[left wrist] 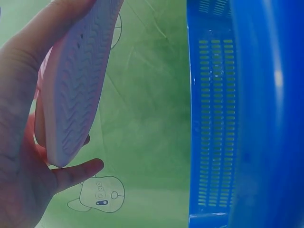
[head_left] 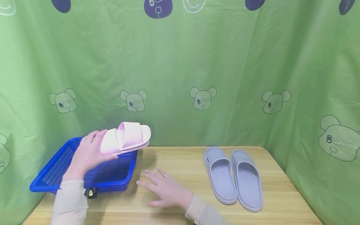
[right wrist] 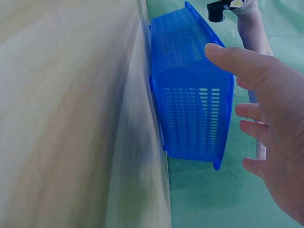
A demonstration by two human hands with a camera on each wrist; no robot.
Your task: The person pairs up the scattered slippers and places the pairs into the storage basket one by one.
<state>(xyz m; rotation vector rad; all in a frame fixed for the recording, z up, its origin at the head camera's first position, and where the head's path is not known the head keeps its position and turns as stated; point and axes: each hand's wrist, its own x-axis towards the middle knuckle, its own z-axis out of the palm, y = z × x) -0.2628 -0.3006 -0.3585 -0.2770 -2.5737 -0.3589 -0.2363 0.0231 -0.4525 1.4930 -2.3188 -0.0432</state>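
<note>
My left hand (head_left: pixel 88 153) grips a pair of pale pink slippers (head_left: pixel 133 136) with ribbed straps, held together above the basket. The left wrist view shows the zigzag tread of one pink sole (left wrist: pixel 83 85), thumb on one side and fingers behind. Below them stands a blue plastic basket (head_left: pixel 112 184) with slotted walls, at the left of the table. Just right of the basket, my right hand (head_left: pixel 168 189) hovers over the wood with fingers spread and nothing in it. The right wrist view has those fingers in front of the basket (right wrist: pixel 190 118).
A pair of grey slippers, the left one (head_left: pixel 222 178) beside the right one (head_left: pixel 248 182), lies on the right part of the wooden table (head_left: pixel 177 156). A green curtain (head_left: pixel 174 62) with bear prints hangs behind and at both sides. A small black device (head_left: pixel 91 192) sits at my left wrist.
</note>
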